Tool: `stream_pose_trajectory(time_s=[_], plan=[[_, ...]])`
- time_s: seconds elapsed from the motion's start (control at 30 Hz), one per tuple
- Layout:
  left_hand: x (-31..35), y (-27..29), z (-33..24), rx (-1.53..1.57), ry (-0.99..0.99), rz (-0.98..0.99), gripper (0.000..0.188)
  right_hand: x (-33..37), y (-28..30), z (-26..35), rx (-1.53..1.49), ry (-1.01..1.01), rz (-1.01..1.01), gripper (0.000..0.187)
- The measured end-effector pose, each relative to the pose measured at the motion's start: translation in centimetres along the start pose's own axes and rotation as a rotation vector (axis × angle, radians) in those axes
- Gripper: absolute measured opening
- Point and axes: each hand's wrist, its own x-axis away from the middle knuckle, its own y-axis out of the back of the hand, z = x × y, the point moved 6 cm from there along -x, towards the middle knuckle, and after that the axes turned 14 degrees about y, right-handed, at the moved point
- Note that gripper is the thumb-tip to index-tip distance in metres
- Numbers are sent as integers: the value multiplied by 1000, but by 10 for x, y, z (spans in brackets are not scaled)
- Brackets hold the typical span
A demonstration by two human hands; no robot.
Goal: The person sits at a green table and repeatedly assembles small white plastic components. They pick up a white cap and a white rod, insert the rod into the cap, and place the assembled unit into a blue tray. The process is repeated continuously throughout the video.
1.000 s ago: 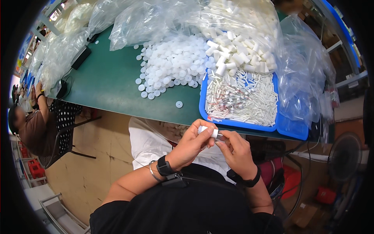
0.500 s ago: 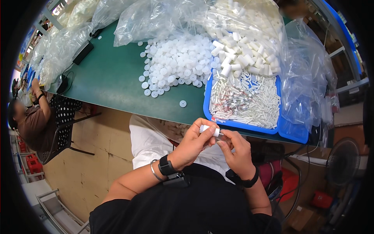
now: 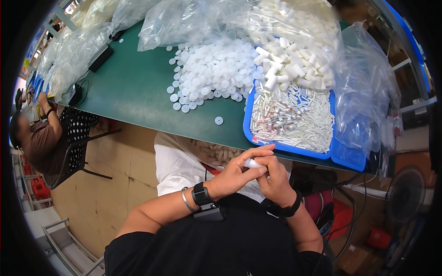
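A small white cylinder (image 3: 251,163) is held between my two hands, just off the near edge of the table. The fingers of my left hand (image 3: 235,174) close around it, with the thumb along its near side. My right hand (image 3: 277,180) pinches at its right end, where the fingers cover it. Closest to both hands is a blue tray (image 3: 294,151) filled with thin white sticks (image 3: 287,124), some with reddish marks. Thicker white cylinders (image 3: 294,69) are heaped behind these. Left of the tray, translucent white discs (image 3: 207,69) lie piled; one loose disc (image 3: 218,120) sits nearer me.
Clear plastic bags (image 3: 184,23) line the back of the green table (image 3: 133,101). Another clear bag (image 3: 361,87) hangs over the right side. A co-worker (image 3: 43,142) sits at far left beside a polka-dot chair (image 3: 76,138). A fan (image 3: 405,195) stands at right.
My hands have come closer together and slightly lower, covering more of the white cylinder. The left fingers now stretch over its far side. The view has shifted a little.
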Motion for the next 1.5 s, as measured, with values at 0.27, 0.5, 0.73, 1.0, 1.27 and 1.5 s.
stream_pose_trajectory(time_s=[0.27,0.5,0.73,1.0,1.27,1.5], plan=[[-6,8,7,407,124,-33,52,-7,-11,-2,77,-61,-7,39],[-2,7,13,677,200,57,46,-14,-3,6,335,163,106,26],[5,0,18,1010,201,121,39,-20,-19,12,408,104,176,23],[5,9,19,1012,167,93,35,-13,-20,-3,96,28,-14,18],[12,4,24,950,136,104,43,-8,-23,0,101,62,59,19],[8,7,18,918,141,61,51,-15,-31,0,243,-97,62,21]])
